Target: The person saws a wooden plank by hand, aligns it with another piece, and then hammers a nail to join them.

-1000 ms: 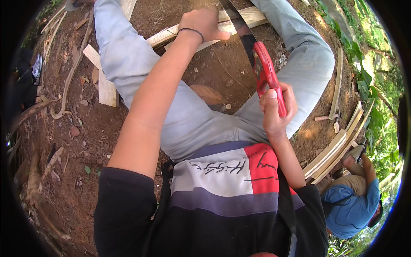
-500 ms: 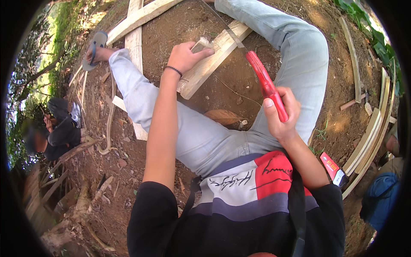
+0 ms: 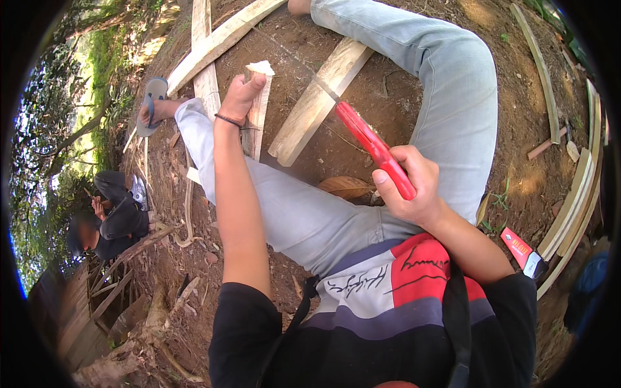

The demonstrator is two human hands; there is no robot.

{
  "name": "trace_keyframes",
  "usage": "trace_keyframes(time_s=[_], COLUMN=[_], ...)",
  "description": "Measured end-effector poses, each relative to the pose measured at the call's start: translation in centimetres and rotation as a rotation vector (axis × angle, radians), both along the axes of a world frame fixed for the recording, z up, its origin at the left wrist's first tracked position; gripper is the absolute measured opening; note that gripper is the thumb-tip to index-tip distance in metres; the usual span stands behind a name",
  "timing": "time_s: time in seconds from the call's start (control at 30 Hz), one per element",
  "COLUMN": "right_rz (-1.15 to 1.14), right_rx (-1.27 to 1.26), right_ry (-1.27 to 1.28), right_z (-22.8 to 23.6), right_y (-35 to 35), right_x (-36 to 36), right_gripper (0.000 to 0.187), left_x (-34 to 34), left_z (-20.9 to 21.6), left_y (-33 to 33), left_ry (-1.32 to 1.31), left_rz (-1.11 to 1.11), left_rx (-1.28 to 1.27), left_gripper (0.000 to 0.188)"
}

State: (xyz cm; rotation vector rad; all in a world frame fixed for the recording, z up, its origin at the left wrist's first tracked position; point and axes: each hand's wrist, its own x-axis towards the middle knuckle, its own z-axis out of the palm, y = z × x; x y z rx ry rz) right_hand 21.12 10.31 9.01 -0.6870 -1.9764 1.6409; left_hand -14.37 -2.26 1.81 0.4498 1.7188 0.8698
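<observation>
My right hand (image 3: 409, 184) grips the red handle of a long knife (image 3: 372, 147); its thin blade runs up and to the left over the dirt. My left hand (image 3: 240, 97), with a dark band at the wrist, holds a short pale piece of split wood (image 3: 259, 103) standing on end beside my left leg. The blade's tip ends to the right of that piece, apart from it. I sit on bare ground with my legs in light jeans spread wide.
Pale wooden planks (image 3: 317, 103) lie crossed on the brown dirt between my legs. Long bamboo slats (image 3: 572, 207) curve along the right. A small red box (image 3: 517, 247) lies by my right side. Another person (image 3: 113, 216) crouches at the left near roots and a sandal (image 3: 150, 107).
The view has swung right to left. My left hand has taken up the short wood piece and stood it on end. The knife has tilted down, blade pointing toward the wood.
</observation>
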Motion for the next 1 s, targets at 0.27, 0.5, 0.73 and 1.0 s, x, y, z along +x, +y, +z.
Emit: trace_keyframes(time_s=[0.27,0.5,0.73,1.0], right_rz=[-0.06,-0.009,0.046,-0.013], right_rx=[0.015,-0.059,-0.06,0.054], right_ry=[-0.094,-0.087,-0.105,-0.068], right_z=[0.4,-0.2,0.0,0.1], right_y=[0.6,0.3,0.7,0.2], right_x=[0.0,-0.2,0.5,1.4], right_gripper=[0.025,0.024,0.024,0.025], left_x=[9.9,11.2,8.0,11.2], left_z=[-0.6,-2.2,-1.4,1.0], left_y=[4.1,1.5,0.6,2.0], left_ry=[0.835,1.053,0.646,0.765], left_rz=[-0.288,-0.316,-0.454,-0.483], left_rx=[-0.299,-0.201,-0.27,-0.562], left_gripper=[0.078,0.089,0.116,0.127])
